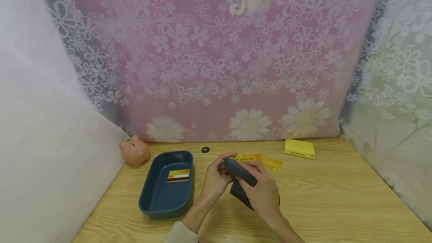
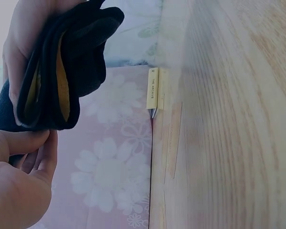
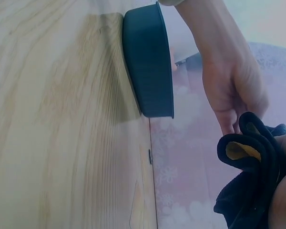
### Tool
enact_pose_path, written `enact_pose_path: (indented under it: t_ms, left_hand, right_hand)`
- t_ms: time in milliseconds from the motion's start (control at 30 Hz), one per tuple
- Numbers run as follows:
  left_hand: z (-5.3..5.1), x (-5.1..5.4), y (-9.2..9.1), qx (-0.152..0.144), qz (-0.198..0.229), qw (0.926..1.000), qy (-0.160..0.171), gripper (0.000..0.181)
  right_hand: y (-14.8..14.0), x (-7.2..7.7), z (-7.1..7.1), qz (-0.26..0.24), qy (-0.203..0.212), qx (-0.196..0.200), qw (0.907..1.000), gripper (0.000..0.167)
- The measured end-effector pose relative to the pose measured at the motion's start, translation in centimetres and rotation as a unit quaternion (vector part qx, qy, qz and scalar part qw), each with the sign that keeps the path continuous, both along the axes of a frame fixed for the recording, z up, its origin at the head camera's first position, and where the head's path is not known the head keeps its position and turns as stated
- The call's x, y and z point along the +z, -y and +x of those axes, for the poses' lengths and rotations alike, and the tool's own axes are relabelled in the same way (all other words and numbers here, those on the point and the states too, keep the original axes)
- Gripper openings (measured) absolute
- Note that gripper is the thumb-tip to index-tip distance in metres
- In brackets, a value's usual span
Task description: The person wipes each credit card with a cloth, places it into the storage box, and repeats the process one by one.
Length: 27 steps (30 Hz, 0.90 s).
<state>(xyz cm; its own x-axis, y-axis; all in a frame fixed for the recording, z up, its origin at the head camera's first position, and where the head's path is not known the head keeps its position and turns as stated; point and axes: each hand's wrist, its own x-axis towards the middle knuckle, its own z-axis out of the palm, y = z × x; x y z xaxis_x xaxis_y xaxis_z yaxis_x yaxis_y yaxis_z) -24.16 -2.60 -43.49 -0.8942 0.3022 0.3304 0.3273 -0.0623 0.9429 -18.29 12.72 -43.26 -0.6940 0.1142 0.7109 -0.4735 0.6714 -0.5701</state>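
A dark, soft folded cloth item point(image 1: 240, 171) with a yellow-orange inside is held above the table between both hands. The left hand point(image 1: 216, 179) pinches its left end; in the left wrist view the left hand's point(image 2: 21, 181) thumb and fingers meet at its lower edge. The right hand point(image 1: 264, 190) grips it from the right, fingers over the top. Open folds of the cloth item point(image 3: 250, 167) show in the right wrist view, with the right hand point(image 3: 283, 186) at the image edge. Whether anything lies inside the folds, I cannot tell.
A blue tray point(image 1: 146, 194) at left holds a yellow-orange card point(image 1: 179, 176). Behind it stand a piggy bank point(image 1: 135, 151) and a black chip point(image 1: 205, 149). Yellow cards point(image 1: 272, 163) lie behind the hands, a yellow book-like box point(image 1: 299, 149) back right.
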Motion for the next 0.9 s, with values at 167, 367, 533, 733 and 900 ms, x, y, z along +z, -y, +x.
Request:
enact_pose_path:
  t_ms: [167,367,533,733,900]
  left_hand:
    - [0.1,-0.2,0.1,-0.006,0.008,0.9999,0.011,0.055]
    - [0.1,-0.3,0.3,0.0,0.006,0.9999,0.015,0.057]
    - [0.0,-0.3,0.5,-0.004,0.026,0.9991,0.034,0.058]
    - [0.0,-0.3,0.7,-0.005,0.024,0.9988,0.042,0.057]
    - [0.0,-0.4,0.7,-0.024,0.026,0.9983,0.046,0.059]
  right_hand:
    - [-1.1,-0.1,-0.1,-0.001,-0.007,-0.005,1.0,0.053]
    - [-2.8,-0.4,-0.3,0.002,-0.013,-0.022,0.9997,0.058]
    - [-4.3,-0.7,-0.5,-0.002,-0.011,-0.044,0.999,0.056]
    - [-6.2,-1.0,-0.8,-0.031,0.031,-0.075,0.9962,0.048]
    - [-7.5,-1.2,-0.8,-0.046,0.051,-0.099,0.9926,0.046]
